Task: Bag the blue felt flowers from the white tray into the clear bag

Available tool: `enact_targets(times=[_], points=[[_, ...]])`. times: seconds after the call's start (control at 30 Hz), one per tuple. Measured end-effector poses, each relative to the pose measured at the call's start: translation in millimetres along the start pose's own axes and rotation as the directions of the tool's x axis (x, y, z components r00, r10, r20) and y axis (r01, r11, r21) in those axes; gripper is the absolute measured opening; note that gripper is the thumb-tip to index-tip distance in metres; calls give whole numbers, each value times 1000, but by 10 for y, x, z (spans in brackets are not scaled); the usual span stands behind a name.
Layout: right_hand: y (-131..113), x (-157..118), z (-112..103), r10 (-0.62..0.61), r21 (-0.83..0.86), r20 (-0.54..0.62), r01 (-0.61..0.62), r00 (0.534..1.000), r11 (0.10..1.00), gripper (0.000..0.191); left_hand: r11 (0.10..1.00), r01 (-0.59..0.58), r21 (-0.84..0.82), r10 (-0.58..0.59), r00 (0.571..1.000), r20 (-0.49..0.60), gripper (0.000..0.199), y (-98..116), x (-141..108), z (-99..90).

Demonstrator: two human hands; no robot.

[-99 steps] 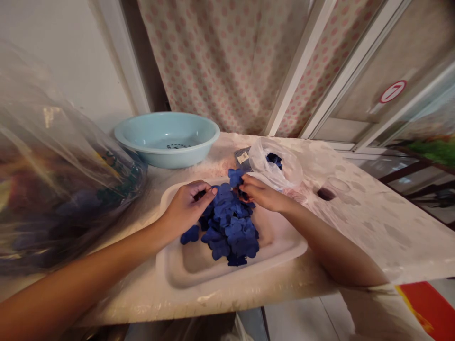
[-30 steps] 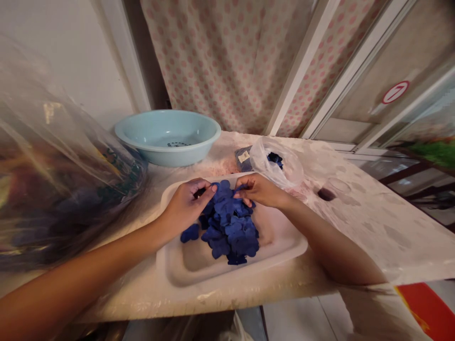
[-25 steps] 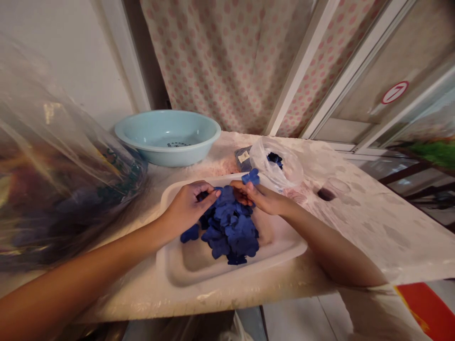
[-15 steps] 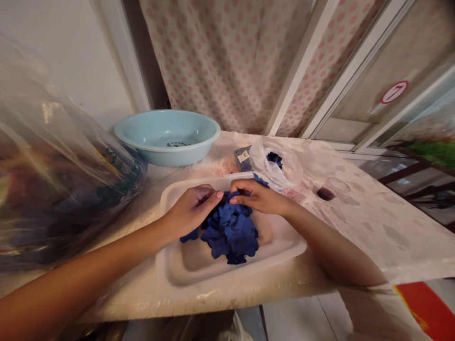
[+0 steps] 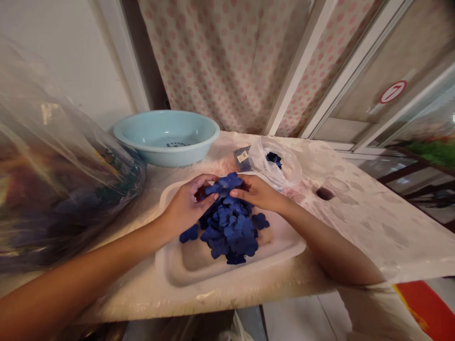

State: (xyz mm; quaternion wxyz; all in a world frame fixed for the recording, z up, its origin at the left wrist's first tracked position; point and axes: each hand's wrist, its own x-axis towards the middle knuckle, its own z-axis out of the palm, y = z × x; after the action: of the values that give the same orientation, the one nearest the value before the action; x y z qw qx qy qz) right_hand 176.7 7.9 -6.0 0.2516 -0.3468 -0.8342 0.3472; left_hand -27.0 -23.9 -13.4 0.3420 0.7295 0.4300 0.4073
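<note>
Between my two hands I hold a few blue flower-shaped pieces [image 5: 227, 183], up over the far side of a white tray [image 5: 284, 253]. My left hand [image 5: 192, 199] grips them from the left, thumb in front and fingers behind. On the other side my right hand [image 5: 258, 192] pinches them, its fingers partly hidden behind the blue pieces. Just below lies a heap of the same blue flower pieces [image 5: 231, 232] in the tray. One loose blue piece [image 5: 189, 233] rests left of the heap and another [image 5: 261, 220] right of it.
Behind the tray stands a light blue basin [image 5: 167, 156]. A clear plastic bag [image 5: 291, 170] with blue pieces sits beside a labelled packet [image 5: 243, 158]. Further right is a small cup with dark liquid [image 5: 325, 193]. A big transparent bag [image 5: 64, 189] fills the left side.
My hands now hold up a few spread blue flower pieces where they were pinching close together. A blue piece near my right hand has come down into the tray's right side.
</note>
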Motion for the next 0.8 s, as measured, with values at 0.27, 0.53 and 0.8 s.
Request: enact_targets(times=[0.27, 0.53, 0.8], points=[[-142, -66, 15, -88, -76, -35, 85, 995, 993, 36, 997, 82, -3, -81, 989, 121, 15, 75, -34, 22], [-223, -81, 79, -188, -181, 104, 204, 977, 962, 36, 999, 41, 6, -42, 977, 209, 18, 21, -68, 17], [-99, -19, 26, -101, 55, -27, 102, 995, 993, 20, 993, 111, 26, -113, 991, 78, 30, 58, -4, -3]])
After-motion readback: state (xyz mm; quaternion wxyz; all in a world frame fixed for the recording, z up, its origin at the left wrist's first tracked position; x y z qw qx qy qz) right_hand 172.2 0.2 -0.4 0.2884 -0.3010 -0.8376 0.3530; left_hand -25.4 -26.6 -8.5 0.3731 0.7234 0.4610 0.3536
